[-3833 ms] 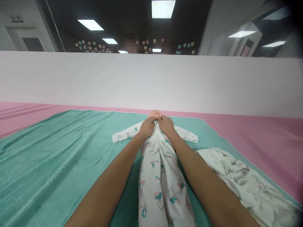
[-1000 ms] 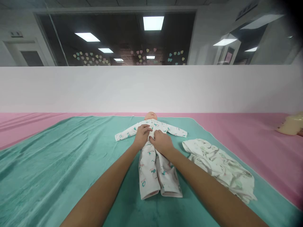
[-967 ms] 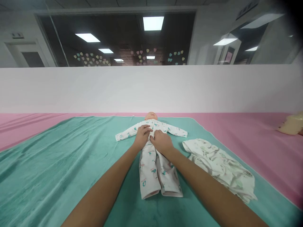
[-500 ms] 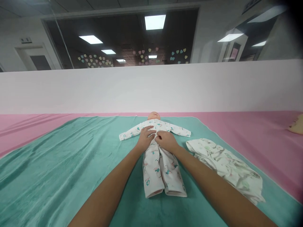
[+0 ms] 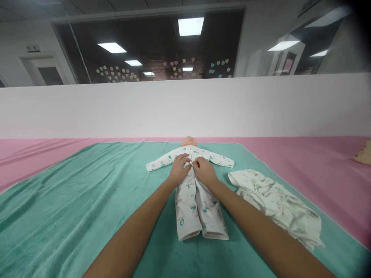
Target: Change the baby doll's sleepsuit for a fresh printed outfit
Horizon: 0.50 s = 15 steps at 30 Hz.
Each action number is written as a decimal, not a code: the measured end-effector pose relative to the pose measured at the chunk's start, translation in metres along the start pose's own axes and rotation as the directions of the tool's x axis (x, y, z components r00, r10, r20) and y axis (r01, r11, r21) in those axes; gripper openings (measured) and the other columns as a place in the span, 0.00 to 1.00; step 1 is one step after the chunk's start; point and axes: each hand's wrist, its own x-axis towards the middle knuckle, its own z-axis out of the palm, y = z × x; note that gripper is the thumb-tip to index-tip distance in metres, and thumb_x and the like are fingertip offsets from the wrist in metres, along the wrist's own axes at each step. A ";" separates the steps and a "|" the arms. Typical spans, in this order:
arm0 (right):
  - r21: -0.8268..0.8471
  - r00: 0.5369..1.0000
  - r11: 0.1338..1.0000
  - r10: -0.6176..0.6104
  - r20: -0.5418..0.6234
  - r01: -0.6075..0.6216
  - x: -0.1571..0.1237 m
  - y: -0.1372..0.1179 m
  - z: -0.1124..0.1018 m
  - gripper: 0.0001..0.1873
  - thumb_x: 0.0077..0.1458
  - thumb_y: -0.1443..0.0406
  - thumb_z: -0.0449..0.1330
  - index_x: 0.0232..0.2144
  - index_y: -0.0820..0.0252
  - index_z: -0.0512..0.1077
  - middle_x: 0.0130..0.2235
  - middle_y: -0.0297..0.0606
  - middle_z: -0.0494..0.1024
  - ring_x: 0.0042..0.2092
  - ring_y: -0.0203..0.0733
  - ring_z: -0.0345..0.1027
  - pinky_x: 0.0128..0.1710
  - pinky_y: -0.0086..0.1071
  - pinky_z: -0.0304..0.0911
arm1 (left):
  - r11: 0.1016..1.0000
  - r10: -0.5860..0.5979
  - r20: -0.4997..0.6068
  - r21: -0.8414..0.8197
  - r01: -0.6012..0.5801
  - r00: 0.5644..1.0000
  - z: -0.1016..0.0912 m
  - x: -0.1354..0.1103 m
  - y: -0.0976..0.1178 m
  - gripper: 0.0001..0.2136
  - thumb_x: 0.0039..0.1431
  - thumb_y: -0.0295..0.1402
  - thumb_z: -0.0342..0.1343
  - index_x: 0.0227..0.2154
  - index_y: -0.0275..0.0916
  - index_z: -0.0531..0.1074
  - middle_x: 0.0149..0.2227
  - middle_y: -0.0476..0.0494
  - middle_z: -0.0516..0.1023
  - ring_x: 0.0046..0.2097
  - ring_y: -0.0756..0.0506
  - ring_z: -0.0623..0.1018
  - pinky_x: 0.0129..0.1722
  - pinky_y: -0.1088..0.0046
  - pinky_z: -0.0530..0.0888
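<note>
A baby doll point(image 5: 189, 141) lies on its back, its head at the far end. It is dressed in a white printed baby romper point(image 5: 188, 208) with sleeves stretched out sideways and legs pointing toward me. My left hand point(image 5: 179, 170) rests on the romper's chest, fingers extended over the cloth and thumb bent in at the front opening. Opposite it, my right hand point(image 5: 204, 170) pinches the edge of that opening with curled fingers. Both sets of fingertips nearly meet at the middle. The small fastening between them is hidden.
A teal blanket point(image 5: 87, 208) with some wrinkles lies under the doll, over a pink surface point(image 5: 313, 170). To the right is a crumpled white printed cloth point(image 5: 278, 200). A white low wall point(image 5: 185, 108) runs along the back. A beige object point(image 5: 363, 153) shows at the right edge.
My right hand has shifted slightly up along the front opening, and its fingers have turned from a fist-like curl to a pinch. My left hand has barely moved.
</note>
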 end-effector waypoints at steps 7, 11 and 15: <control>0.301 0.986 0.939 0.162 0.037 -0.166 0.005 0.003 -0.004 0.17 0.53 0.56 0.47 0.19 0.59 0.57 0.20 0.28 0.61 0.24 0.33 0.53 0.26 0.27 0.49 | 0.980 -0.001 -0.090 0.197 0.019 0.996 -0.005 0.000 0.012 0.01 0.52 0.30 0.51 0.29 0.39 0.66 0.36 0.45 0.67 0.43 0.44 0.66 0.45 0.65 0.64; 0.398 0.960 0.883 0.278 -0.014 -0.250 0.012 0.020 -0.008 0.19 0.52 0.52 0.47 0.19 0.59 0.58 0.22 0.29 0.63 0.27 0.33 0.57 0.28 0.25 0.54 | 0.984 -0.137 -0.131 0.097 0.150 0.982 -0.008 0.004 0.011 0.04 0.48 0.25 0.49 0.28 0.40 0.63 0.30 0.47 0.68 0.37 0.46 0.68 0.37 0.69 0.65; 0.280 0.875 0.848 0.481 -0.056 -0.449 0.012 0.067 -0.026 0.17 0.51 0.54 0.45 0.23 0.59 0.62 0.26 0.33 0.68 0.30 0.36 0.62 0.27 0.26 0.57 | 0.885 -0.466 -0.284 -0.169 0.434 0.838 -0.021 0.009 -0.015 0.06 0.48 0.27 0.48 0.31 0.41 0.61 0.28 0.51 0.67 0.30 0.50 0.69 0.30 0.75 0.66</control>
